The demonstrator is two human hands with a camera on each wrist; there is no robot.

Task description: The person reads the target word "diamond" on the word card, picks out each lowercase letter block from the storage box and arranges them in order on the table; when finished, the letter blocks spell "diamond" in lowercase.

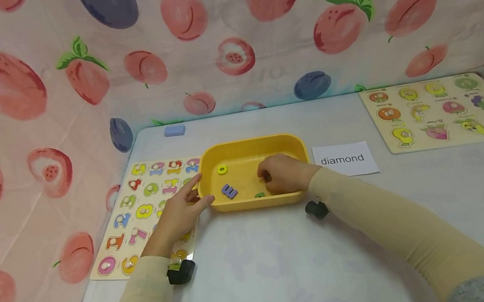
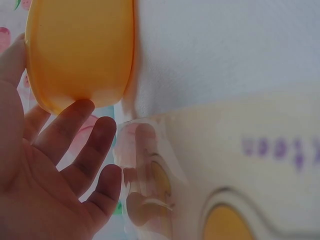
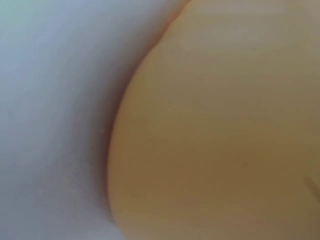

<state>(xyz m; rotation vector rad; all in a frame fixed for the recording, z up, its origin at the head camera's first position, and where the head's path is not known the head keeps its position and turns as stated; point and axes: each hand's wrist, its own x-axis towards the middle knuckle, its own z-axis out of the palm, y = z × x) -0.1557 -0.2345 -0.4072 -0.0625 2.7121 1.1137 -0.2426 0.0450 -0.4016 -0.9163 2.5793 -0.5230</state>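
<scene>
A yellow plastic tray (image 1: 261, 202) sits in the middle of the white table. Inside it lie a yellow letter O (image 1: 222, 169), a purple letter shaped like an E or M (image 1: 229, 191) and a small green piece (image 1: 260, 195) by the near wall. My left hand (image 1: 183, 210) touches the tray's left end, thumb at the near corner and fingers spread; the left wrist view shows the fingertips against the tray's outside (image 2: 80, 55). My right hand (image 1: 286, 173) reaches into the tray's right half with curled fingers; I cannot tell whether they pinch a piece.
Right of the tray lies a white card (image 1: 345, 159) reading "diamond". A number puzzle board (image 1: 140, 233) is partly under my left hand. At the back right is a fruit puzzle board (image 1: 453, 111), at the back left a blue block (image 1: 174, 130). A fruit-print cloth (image 1: 208, 70) hangs behind.
</scene>
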